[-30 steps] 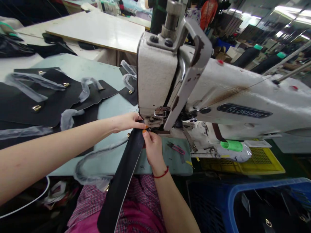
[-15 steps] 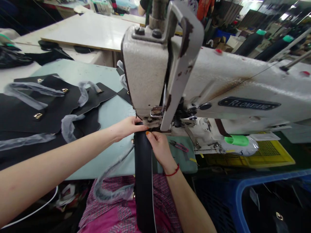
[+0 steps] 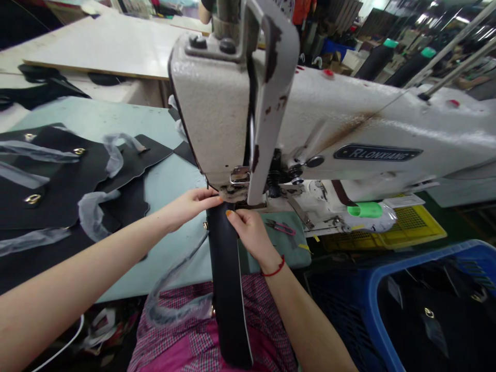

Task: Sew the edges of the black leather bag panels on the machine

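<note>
A black leather bag piece runs from my lap up under the head of a sewing machine. It has a pale edge along its right side, and a plastic-wrapped strap loops from its left side. My left hand grips the piece's upper left edge beside the presser foot, thumb on top, some fingertips hidden behind the machine head. My right hand pinches the right edge just below, thumb on top and the other fingers curled. The needle area is mostly hidden.
More black leather pieces with gold fittings and wrapped straps lie on the left of the pale green table. Pink-handled thread snips lie right of my right hand. A blue basket with black pieces stands at lower right.
The view has shifted, so the machine sits further left. The leather piece now slants, and its rounded lower end has come into sight. Both hands keep their hold near the presser foot.
</note>
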Demonstrator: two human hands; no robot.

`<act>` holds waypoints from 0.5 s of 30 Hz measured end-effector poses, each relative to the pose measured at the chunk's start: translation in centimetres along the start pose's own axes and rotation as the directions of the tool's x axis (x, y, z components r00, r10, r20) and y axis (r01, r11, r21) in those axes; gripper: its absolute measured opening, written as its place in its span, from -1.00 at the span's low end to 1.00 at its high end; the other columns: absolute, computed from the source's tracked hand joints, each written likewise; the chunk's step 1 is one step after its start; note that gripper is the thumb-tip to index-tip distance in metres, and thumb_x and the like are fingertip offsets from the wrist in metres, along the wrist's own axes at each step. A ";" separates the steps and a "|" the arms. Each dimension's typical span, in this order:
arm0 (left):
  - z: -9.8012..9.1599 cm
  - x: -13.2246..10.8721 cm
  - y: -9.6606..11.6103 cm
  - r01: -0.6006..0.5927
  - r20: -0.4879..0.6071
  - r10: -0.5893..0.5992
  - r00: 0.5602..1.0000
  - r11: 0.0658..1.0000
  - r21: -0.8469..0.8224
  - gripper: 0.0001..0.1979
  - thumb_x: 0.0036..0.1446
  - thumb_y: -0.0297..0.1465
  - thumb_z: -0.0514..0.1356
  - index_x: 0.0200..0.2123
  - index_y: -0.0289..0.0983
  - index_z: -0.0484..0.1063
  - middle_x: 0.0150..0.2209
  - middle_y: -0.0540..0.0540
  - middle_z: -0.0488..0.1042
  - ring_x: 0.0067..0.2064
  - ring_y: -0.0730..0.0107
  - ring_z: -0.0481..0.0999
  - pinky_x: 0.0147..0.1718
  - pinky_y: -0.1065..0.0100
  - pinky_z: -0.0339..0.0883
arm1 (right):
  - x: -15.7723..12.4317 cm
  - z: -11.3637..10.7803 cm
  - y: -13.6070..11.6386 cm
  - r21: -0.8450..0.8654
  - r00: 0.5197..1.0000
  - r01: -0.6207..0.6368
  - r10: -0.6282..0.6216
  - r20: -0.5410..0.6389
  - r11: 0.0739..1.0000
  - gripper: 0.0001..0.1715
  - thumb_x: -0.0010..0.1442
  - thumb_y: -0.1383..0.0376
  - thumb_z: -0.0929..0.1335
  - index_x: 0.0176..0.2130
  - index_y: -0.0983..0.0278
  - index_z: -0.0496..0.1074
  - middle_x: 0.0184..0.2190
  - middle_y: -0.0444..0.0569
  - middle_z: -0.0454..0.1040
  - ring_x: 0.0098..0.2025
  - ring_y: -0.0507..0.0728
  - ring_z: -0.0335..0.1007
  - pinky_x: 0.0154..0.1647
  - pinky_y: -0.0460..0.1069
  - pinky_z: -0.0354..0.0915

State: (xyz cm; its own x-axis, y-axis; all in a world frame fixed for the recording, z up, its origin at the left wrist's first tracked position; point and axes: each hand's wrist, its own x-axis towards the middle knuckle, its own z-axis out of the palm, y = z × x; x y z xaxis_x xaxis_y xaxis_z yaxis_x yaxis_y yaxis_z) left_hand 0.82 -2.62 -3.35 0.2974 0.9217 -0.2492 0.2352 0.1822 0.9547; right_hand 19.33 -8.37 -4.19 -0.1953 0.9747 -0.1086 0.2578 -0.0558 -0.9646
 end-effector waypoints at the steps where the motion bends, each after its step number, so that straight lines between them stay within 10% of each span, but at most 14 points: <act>1: -0.6 0.1 -0.8 -0.005 -0.038 0.005 0.999 1.000 -0.009 -0.60 0.04 -0.13 0.27 -0.11 -0.24 0.55 -0.03 -0.06 0.57 0.09 0.10 0.45 0.20 0.11 0.20 | 0.0 0.0 0.0 -0.004 1.000 -0.004 0.004 -0.001 1.000 -0.47 0.24 0.05 0.26 -0.61 0.28 0.08 -0.63 -0.21 0.00 -0.55 -0.05 -0.09 -0.56 -0.09 -0.15; 8: -3.5 -2.7 -7.8 -0.176 -0.153 0.258 0.954 0.896 0.408 -0.55 0.22 -0.20 0.07 0.12 -0.28 0.35 0.09 -0.22 0.43 0.02 0.16 0.48 0.10 0.11 0.31 | 0.2 -0.4 0.0 -0.016 1.000 0.015 -0.016 -0.002 1.000 -0.45 0.26 0.05 0.27 -0.60 0.28 0.06 -0.63 -0.23 -0.02 -0.56 -0.07 -0.10 -0.56 -0.10 -0.15; 15: 2.4 -7.7 -9.4 -0.109 -0.085 0.152 0.985 0.920 0.378 -0.26 0.21 -0.02 0.02 0.34 -0.28 0.00 0.37 -0.22 0.03 0.37 0.02 0.03 0.33 0.03 -0.08 | 0.2 -0.4 0.1 -0.036 1.000 0.021 -0.020 0.018 0.999 -0.45 0.28 0.06 0.27 -0.61 0.29 0.07 -0.65 -0.23 0.00 -0.57 -0.07 -0.08 -0.57 -0.10 -0.14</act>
State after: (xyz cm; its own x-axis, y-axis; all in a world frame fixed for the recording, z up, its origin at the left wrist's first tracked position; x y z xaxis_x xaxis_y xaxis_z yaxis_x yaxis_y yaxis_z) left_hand -1.46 -12.22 -10.82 0.2497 0.9645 -0.0862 0.5331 -0.0626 0.8437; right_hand 19.68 -8.12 -4.19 -0.2177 0.9715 -0.0932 0.2880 -0.0273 -0.9572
